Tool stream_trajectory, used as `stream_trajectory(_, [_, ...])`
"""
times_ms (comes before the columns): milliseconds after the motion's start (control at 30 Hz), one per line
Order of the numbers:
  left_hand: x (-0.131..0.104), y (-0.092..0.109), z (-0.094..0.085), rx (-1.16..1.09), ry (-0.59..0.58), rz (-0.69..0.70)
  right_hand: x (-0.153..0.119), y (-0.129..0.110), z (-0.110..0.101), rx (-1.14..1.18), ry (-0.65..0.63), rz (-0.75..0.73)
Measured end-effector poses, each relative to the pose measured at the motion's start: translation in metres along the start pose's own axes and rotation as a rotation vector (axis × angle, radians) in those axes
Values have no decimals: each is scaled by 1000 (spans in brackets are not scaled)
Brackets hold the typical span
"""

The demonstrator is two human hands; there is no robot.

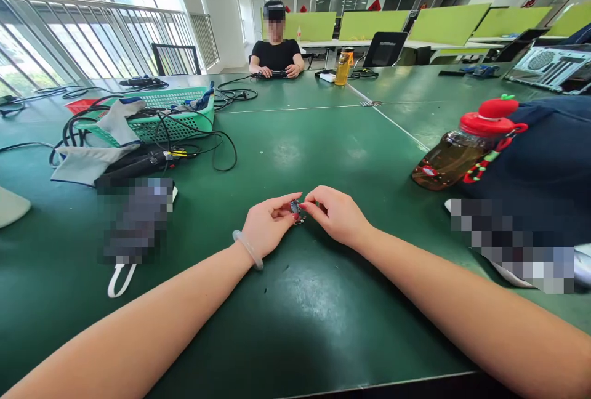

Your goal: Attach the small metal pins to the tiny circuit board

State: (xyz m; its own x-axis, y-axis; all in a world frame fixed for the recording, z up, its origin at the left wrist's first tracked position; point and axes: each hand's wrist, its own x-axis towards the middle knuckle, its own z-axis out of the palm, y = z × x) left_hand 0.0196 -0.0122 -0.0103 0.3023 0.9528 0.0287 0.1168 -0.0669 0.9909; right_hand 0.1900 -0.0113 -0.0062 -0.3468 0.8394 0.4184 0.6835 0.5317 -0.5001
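Observation:
Near the middle of the green table, my left hand (pixel 269 220) pinches a small dark grey part (pixel 295 207) with pale spots between thumb and fingers. It looks like a small electronic piece, but its kind is too small to tell. At its right side, my right hand (pixel 336 215) has thumb and index finger pinched together, tips close against the part. Whether these fingertips hold a separate tiny thing cannot be made out. Just under the left thumb, a little reddish and silver piece (pixel 300 220) shows. A pale bangle rings my left wrist.
To the left, a green basket (pixel 173 119) overflows with cables and grey cloth, with a phone-like object (pixel 141 217) nearer me. On the right stand a red-lidded bottle (pixel 447 156) and a dark blue bag (pixel 540 165). A person (pixel 277 48) sits across the table (pixel 295 325).

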Motion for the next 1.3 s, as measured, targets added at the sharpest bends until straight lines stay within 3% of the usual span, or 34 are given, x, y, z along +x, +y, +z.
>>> stream_trajectory(233, [-4, 4, -1, 80, -24, 35, -2, -3, 2, 81, 10, 16])
stream_trajectory(833, [-9, 7, -2, 131, -97, 91, -5, -8, 6, 2, -28, -29])
stream_trajectory(1067, [-7, 14, -9, 311, 5, 96, -1, 7, 0, -23, -120, 16])
stream_trajectory(1200, [-2, 7, -15, 323, 87, 96, -1, 14, 2, -78, -207, 30])
stream_trajectory(1300, [2, 0, -13, 269, 62, 86, -1, 14, 6, -155, -232, 53])
